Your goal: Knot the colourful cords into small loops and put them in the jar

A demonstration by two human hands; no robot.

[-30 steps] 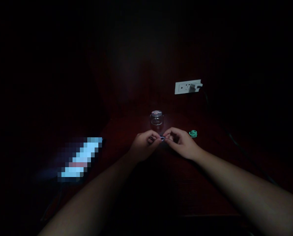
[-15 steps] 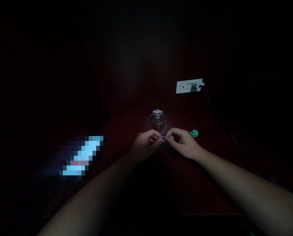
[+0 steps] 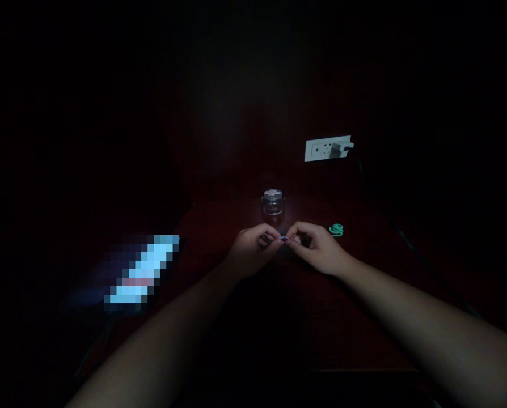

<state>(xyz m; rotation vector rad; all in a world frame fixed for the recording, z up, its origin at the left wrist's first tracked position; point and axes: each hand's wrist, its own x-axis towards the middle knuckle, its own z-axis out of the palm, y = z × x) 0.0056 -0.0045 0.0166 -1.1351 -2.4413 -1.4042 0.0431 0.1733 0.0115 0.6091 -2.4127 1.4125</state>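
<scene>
Between my fingertips is a small pale purple loop (image 3: 283,238), its exact kind too small to make out. My left hand (image 3: 253,248) pinches its left end with thumb and forefinger. From the other side, my right hand (image 3: 317,247) pinches the right end. Just behind the hands stands a clear glass jar (image 3: 273,208) with a patterned lid (image 3: 273,194) on top. Right of my right hand lies a curled green band-like thing (image 3: 336,229) on the table.
A dark red wooden table (image 3: 330,328) lies under my hands. At the left is a lit, pixelated screen (image 3: 145,272). On the back wall is a white socket plate (image 3: 317,150) holding a plug (image 3: 342,148). A thin cable (image 3: 432,269) runs along the right. Surroundings are very dark.
The purple loop, rounder and more open before, now looks flatter between my fingertips. Both hands stay almost in the same place.
</scene>
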